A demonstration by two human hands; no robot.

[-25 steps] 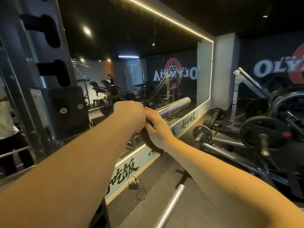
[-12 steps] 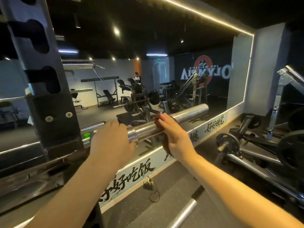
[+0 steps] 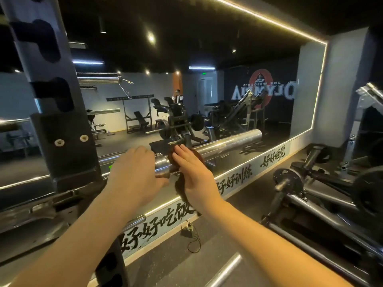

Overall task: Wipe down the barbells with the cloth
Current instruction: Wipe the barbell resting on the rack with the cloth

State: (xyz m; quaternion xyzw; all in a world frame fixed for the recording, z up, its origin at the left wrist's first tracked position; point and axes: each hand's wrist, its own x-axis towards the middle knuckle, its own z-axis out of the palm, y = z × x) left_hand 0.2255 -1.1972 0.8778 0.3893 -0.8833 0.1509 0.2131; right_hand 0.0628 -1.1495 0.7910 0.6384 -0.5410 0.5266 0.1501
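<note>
A chrome barbell [image 3: 228, 142] rests on the black rack, its sleeve pointing right toward the mirror wall. My left hand [image 3: 134, 172] grips the bar just left of the sleeve collar [image 3: 162, 165]. A dark brown cloth [image 3: 196, 157] is draped over the sleeve right of the collar, and my right hand [image 3: 194, 175] presses it against the metal with straight fingers. Part of the cloth hangs below the bar, behind my right hand.
The black rack upright [image 3: 51, 90] stands close at left. A wall mirror [image 3: 207, 90] runs behind the bar. Plate-loaded machines [image 3: 310, 183] crowd the right side. Another chrome bar [image 3: 226, 270] and a loose cable [image 3: 192, 239] lie on the floor below.
My right hand has slid left along the sleeve toward the collar, with the cloth under it. The view has shifted, and my left hand still holds the bar.
</note>
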